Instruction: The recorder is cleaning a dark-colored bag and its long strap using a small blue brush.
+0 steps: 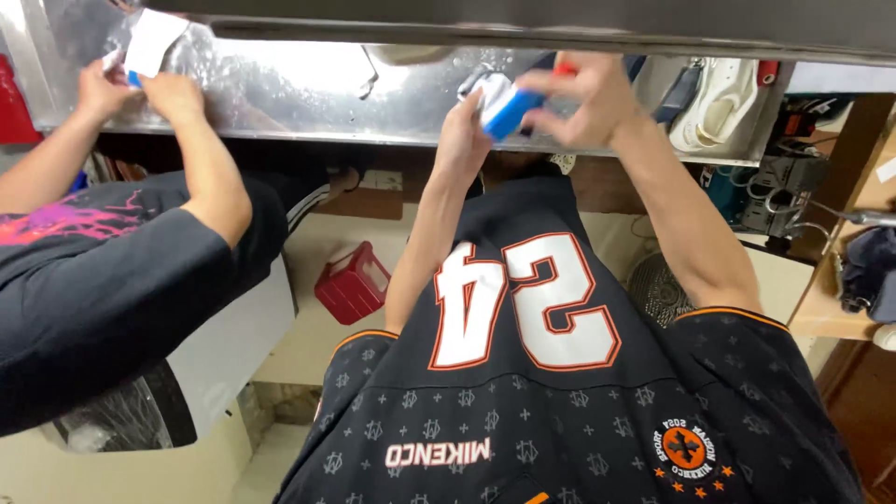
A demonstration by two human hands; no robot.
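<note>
My left hand grips a small blue and white object over a shiny metal tray. My right hand is closed just right of it, touching its blue end and pinching a small red-orange item at the fingertips. What that item is cannot be made out. Both my arms reach forward from my black jersey.
A co-worker in a dark shirt stands at the left, both hands at the same tray holding a white sheet. A white shoe lies at the tray's right end. Below are a red box, a round fan grille and a wooden shelf.
</note>
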